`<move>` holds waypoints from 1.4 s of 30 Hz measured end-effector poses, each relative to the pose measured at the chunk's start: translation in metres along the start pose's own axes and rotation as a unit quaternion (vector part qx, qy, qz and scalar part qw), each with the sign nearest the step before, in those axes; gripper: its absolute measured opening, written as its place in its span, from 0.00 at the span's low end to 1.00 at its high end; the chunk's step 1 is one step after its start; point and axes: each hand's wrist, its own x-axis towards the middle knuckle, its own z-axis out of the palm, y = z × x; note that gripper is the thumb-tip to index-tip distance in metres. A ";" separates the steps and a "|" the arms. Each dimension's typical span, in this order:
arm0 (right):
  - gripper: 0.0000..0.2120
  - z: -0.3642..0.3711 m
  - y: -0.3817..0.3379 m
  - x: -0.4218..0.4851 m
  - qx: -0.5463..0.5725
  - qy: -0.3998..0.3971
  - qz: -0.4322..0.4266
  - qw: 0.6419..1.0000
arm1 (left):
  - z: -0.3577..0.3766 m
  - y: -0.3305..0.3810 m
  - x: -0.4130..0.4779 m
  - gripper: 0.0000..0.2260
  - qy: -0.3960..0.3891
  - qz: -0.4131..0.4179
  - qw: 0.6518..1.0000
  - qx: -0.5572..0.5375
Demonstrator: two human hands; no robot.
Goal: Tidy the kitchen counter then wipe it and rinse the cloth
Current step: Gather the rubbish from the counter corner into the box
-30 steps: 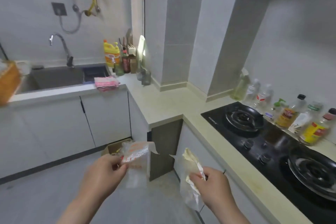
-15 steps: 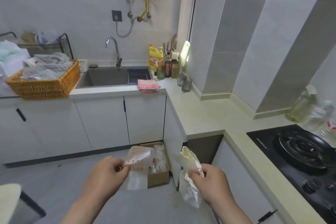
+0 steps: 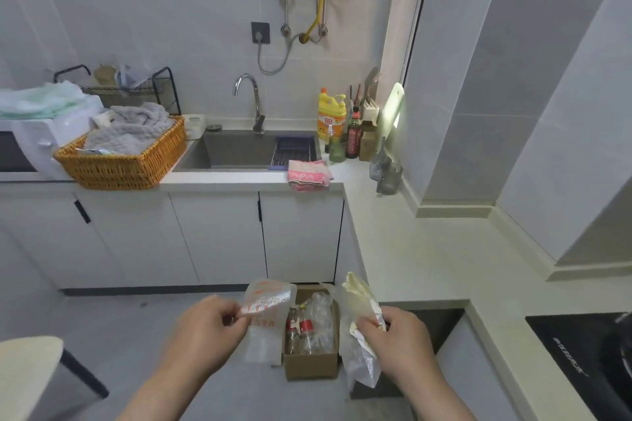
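Note:
My left hand point(image 3: 205, 335) pinches a clear plastic wrapper with orange print point(image 3: 265, 311) above the floor. My right hand point(image 3: 398, 342) grips a second, crumpled clear and cream wrapper point(image 3: 359, 328) that hangs down beside the counter's end. Between the two wrappers, on the floor, stands a cardboard box point(image 3: 311, 359) with plastic bottles in it. A pink cloth point(image 3: 308, 175) lies folded on the pale counter point(image 3: 410, 249) at the sink's point(image 3: 239, 150) right front corner. The tap point(image 3: 251, 96) rises behind the sink.
A wicker basket point(image 3: 119, 164) with grey towels sits left of the sink, next to a white microwave point(image 3: 30, 143). Yellow detergent point(image 3: 330, 116), bottles and a cutting board point(image 3: 391, 113) crowd the corner. A black hob point(image 3: 588, 355) is at the right edge. A stool point(image 3: 30, 372) stands lower left.
The view has swung left from the hob toward the sink and basket. Both hands keep holding their wrappers and now hover near the cardboard box on the floor.

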 end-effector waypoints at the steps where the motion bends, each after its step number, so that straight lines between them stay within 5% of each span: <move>1: 0.19 0.000 -0.001 0.008 0.001 -0.004 -0.005 1.000 | 0.000 0.003 0.004 0.16 0.004 -0.003 1.000 -0.001; 17: 0.18 0.062 -0.045 0.123 -0.037 -0.054 -0.038 0.997 | -0.001 -0.036 0.100 0.17 0.021 -0.051 0.998 -0.014; 30: 0.18 0.160 -0.109 0.267 -0.063 -0.049 0.018 0.997 | 0.010 -0.108 0.305 0.18 -0.027 -0.054 0.997 -0.045; 42: 0.21 0.169 -0.113 0.324 -0.088 -0.010 0.095 0.992 | 0.050 -0.101 0.404 0.15 -0.099 -0.006 0.994 -0.048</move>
